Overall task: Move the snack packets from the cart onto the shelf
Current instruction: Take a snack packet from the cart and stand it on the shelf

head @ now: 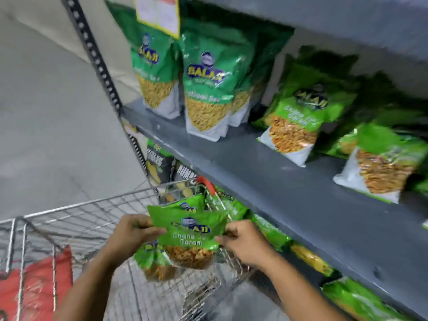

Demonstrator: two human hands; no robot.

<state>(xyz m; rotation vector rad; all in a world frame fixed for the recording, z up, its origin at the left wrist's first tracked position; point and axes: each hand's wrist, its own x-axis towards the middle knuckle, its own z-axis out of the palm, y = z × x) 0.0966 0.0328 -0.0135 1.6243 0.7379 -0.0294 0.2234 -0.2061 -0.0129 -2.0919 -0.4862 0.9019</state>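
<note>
Grey shelf (266, 172), wire cart (92, 218), hands (136, 230) gripping green snack packets (190, 237)

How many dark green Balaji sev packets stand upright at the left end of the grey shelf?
3 visible: the leftmost packet under the yellow tag, a front packet beside it, and one partly hidden behind that front packet. More may stand hidden further back.

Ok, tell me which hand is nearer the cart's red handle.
Right. The right hand sits just below the red handle, gripping the snack packets at their right edge. The left hand holds their left edge, farther from the handle.
</note>
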